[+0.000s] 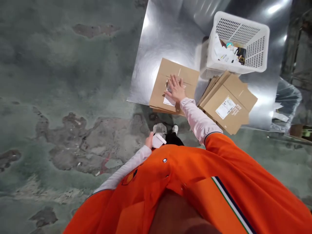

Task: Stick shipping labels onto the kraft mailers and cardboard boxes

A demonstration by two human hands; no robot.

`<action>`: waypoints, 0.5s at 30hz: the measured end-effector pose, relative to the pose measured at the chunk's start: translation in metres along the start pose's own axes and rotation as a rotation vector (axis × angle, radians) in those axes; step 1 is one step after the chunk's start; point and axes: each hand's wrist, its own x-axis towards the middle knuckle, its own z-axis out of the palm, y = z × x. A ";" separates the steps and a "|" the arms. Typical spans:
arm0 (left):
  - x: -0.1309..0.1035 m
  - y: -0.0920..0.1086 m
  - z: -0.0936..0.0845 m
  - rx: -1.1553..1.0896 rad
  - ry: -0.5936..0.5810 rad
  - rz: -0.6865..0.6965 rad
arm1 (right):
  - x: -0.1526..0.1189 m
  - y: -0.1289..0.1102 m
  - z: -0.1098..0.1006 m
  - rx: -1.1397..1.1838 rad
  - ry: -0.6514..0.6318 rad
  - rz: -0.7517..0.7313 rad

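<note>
My right hand [175, 88] lies flat with fingers spread on a white label on the top sheet of a stack of flattened cardboard boxes [162, 73]. The stack rests at the near edge of a shiny metal table [140, 81]. Low by my waist, my left hand [149, 140] is closed on a white paper-like piece [158, 139]. A translucent strip [160, 127] shows just beyond that piece; its exact kind is unclear. Most of the left fingers are hidden behind the white piece.
A white plastic basket [264, 48] holding papers and small packets stands at the back right. Before it leans a second pile of flattened boxes [235, 100], the top one labelled. A clear plastic bag [287, 100] hangs beside the table's right edge. The floor [60, 81] is worn and patchy.
</note>
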 end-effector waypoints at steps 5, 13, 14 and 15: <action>0.029 0.076 -0.014 0.230 0.182 0.350 | -0.061 -0.047 0.031 0.030 -0.157 -0.162; 0.100 0.204 0.010 0.792 0.346 0.533 | -0.147 -0.002 0.006 0.095 0.111 0.489; 0.103 0.207 0.014 0.841 0.329 0.497 | -0.145 0.005 0.000 0.100 0.126 0.561; 0.105 0.208 0.018 0.880 0.313 0.478 | -0.141 0.009 -0.004 0.118 0.112 0.567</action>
